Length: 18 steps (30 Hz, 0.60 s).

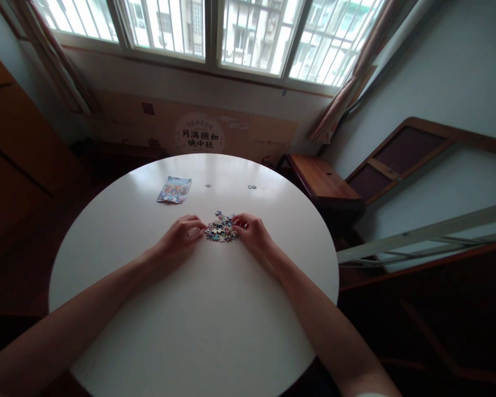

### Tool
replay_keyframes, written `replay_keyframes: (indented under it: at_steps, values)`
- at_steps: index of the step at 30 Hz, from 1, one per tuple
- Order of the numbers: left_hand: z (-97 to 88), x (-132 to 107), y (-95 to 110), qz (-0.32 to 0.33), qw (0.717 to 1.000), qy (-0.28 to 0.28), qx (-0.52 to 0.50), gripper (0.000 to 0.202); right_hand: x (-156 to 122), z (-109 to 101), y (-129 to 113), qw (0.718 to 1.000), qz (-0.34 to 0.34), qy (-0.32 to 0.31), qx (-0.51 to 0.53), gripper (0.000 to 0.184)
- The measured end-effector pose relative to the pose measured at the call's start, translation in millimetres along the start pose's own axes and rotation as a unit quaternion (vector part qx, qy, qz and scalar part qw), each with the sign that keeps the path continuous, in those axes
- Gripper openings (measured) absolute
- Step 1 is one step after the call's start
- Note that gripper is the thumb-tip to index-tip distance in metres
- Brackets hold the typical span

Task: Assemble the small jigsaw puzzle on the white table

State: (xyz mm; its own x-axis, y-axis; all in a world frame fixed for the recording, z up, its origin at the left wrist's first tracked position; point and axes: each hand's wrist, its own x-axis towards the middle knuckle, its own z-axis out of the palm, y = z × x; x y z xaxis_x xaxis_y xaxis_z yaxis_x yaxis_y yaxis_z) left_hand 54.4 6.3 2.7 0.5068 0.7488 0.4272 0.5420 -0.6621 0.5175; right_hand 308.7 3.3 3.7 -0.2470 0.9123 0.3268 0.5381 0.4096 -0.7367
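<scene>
A small heap of jigsaw pieces (220,227) lies near the middle of a round white table (190,309). My left hand (182,232) rests on the table at the heap's left edge, fingers curled inward against the pieces. My right hand (251,231) is at the heap's right edge, fingers bent and touching the pieces. Whether either hand pinches a piece is too small to tell. A printed packet (174,189) lies flat on the table beyond my left hand. Two stray pieces, one (208,186) and another (252,187), lie further back.
A barred window (215,33) runs along the far wall above a cardboard sheet with printed characters (199,134). A wooden bench (320,179) stands to the table's right. Framed wooden panels (397,160) lean against the right wall. Dark wooden furniture (20,143) stands at left.
</scene>
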Motion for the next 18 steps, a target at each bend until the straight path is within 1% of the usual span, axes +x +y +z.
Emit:
replay_keyframes:
  at_steps: [6,11,15,18]
  values:
    - [1.0,-0.9,-0.2,0.009,1.000,-0.002,0.003,0.017,0.6,2.1,-3.7,0.999,-0.009,0.008,0.030,0.014]
    - [0.9,-1.2,-0.9,0.010,1.000,-0.004,-0.001,0.017,-0.3,1.5,-6.5,1.000,-0.004,-0.002,0.029,0.012]
    - [0.3,-0.8,0.9,0.014,1.000,0.004,-0.014,0.016,-1.5,-1.3,-13.5,0.999,-0.034,-0.004,0.018,0.018]
    - [-0.6,-0.4,6.7,0.020,0.999,0.022,-0.036,0.016,-3.2,2.7,-21.5,0.998,-0.053,-0.007,0.038,0.019]
